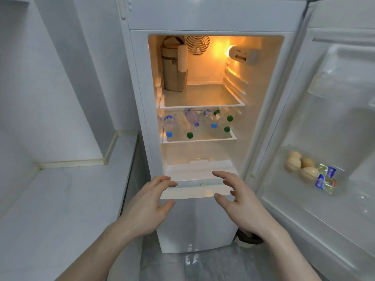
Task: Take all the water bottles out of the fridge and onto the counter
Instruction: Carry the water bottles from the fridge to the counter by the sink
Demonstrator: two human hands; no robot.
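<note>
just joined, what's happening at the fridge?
A person stands at the open fridge with both hands out, holding nothing. The left hand and right hand hover open below the shelves. The water bottles lie on their sides on the middle shelf, blue and green caps facing out. None is on the counter at left. Eggs sit in the door.

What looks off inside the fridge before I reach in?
The water bottles lie on their sides, criss-crossed on the middle shelf, caps toward the door, so one could roll. No spill or damage shows.
</note>
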